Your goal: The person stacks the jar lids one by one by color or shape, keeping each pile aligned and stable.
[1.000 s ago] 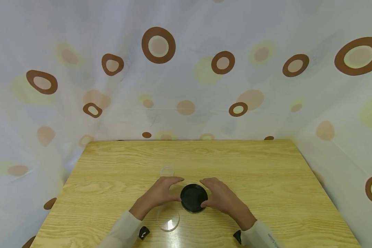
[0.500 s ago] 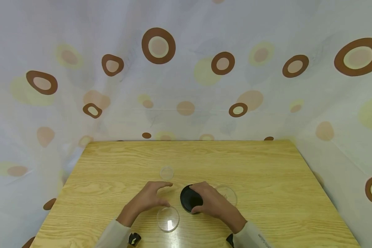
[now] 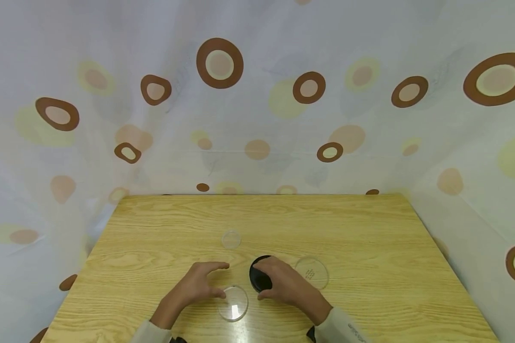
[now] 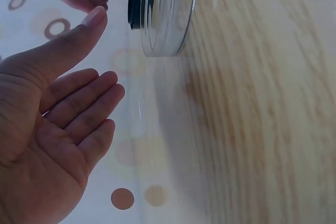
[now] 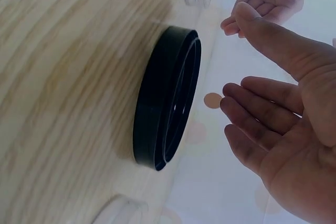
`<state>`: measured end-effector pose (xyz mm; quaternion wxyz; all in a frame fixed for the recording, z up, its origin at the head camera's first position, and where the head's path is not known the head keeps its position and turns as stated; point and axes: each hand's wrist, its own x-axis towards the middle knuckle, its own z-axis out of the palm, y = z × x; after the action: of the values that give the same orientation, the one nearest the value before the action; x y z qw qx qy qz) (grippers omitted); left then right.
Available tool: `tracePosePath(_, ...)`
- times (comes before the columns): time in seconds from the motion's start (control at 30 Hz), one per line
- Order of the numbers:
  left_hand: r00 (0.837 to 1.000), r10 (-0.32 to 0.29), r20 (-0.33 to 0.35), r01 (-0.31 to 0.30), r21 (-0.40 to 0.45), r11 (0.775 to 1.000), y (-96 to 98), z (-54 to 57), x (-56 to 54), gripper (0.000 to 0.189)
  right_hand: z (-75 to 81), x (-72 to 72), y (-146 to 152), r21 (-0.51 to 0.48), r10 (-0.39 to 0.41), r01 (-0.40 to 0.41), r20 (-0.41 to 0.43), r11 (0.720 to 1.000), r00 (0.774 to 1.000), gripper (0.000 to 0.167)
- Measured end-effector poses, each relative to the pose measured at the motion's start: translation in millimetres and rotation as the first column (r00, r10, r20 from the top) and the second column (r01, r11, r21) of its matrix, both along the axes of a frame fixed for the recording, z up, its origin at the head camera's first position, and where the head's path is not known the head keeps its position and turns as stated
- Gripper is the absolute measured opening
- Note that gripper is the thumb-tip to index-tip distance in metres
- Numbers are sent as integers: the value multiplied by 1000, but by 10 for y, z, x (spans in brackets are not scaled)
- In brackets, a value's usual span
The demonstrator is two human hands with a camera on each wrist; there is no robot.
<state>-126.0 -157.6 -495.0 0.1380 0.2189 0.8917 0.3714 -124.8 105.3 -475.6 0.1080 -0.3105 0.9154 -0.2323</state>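
Note:
Palm inward and fingers extended, my left hand point(image 3: 197, 285) hovers at the left edge of a clear, shallow round dish point(image 3: 233, 305), its thumb overlapping the rim in the head view. My right hand point(image 3: 285, 282) hangs over a black, shallow round dish point(image 3: 259, 276) and covers its right part in the head view. Seen from the right wrist, the black dish lies on the table, with the fingers point(image 5: 252, 116) apart from its raised rim. Neither hand holds anything.
To the right of the black dish lies another clear round dish point(image 3: 315, 271) with small dark markings. A smaller clear disc point(image 3: 231, 239) lies farther back. The wood-grain table point(image 3: 369, 238) is bordered by a patterned cloth backdrop point(image 3: 257, 119).
My left hand has drawn left and back from the black dish. My right hand has moved left over that dish, uncovering the marked clear dish. The dishes stay in place.

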Motion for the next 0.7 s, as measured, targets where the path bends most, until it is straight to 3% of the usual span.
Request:
tracePosePath(0.33,999,4,-51,-4,-6,1000,-52,-67,70,63,-29,14,-100,49,30,-29,-12,998,999,64)
tracePosePath(0.7,1000,3,7,-3,4,1000,-119,-120,124,64,-135,51,-194,47,124,-120,-118,992,985,59)
